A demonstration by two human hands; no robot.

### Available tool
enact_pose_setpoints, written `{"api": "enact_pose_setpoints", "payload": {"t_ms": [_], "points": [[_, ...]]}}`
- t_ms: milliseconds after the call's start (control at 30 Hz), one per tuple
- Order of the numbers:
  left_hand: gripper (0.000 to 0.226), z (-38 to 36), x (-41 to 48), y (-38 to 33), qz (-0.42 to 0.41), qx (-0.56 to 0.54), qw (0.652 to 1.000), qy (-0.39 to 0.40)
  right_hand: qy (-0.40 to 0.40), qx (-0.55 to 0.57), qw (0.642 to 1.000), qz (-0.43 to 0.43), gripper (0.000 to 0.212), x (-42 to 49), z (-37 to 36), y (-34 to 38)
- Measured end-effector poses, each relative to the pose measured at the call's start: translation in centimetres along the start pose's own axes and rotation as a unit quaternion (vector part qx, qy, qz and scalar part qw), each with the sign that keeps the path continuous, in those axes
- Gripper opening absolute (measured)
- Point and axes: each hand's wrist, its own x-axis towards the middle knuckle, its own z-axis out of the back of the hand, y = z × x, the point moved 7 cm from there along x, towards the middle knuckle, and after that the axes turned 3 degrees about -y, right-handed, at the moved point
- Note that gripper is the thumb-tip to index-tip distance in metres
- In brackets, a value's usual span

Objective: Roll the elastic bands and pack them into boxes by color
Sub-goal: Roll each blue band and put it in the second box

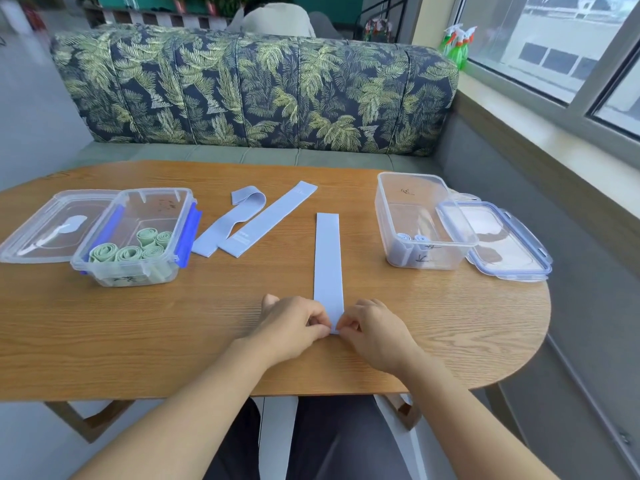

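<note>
While the left hand (298, 322) and the right hand (375, 332) each pinch the near end of the blue band (328, 258) between curled fingertips, the rest of that band lies flat and straight on the worktop (138, 334), running away from the person. Its roll looks barely begun.

The green share appears finished. The left box (104, 278) holds about five green rolls (130, 252), and no green band lies loose anywhere in view. The blue share seems roughly half done. The right box (391, 202) shows two blue rolls (412, 238) at its near wall, and two loose blue bands (273, 216) lie unrolled between the boxes, one with a folded-over end.

By this count three bands remain to roll and pack into the right box. Both lids (509, 244) rest off, beside their boxes.
</note>
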Motion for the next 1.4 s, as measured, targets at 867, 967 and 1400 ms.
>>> {"api": "enact_pose_setpoints", "payload": {"t_ms": [867,967,1400], "points": [[0.009,-0.5,1.8,0.4,-0.053,0.047,0.997,0.038,0.138,0.074,0.972,-0.177,0.031,2.4,0.5,-1.5],[0.015,-0.6,1.5,-0.5,-0.123,0.109,0.986,0.023,0.142,0.081,0.97,-0.179,0.031,2.4,0.5,-1.5],[0.016,-0.2,0.2,-0.8,-0.185,0.111,0.974,-0.07,-0.174,0.051,0.983,0.008,0.007,-2.1,1.9,-0.2]]}}
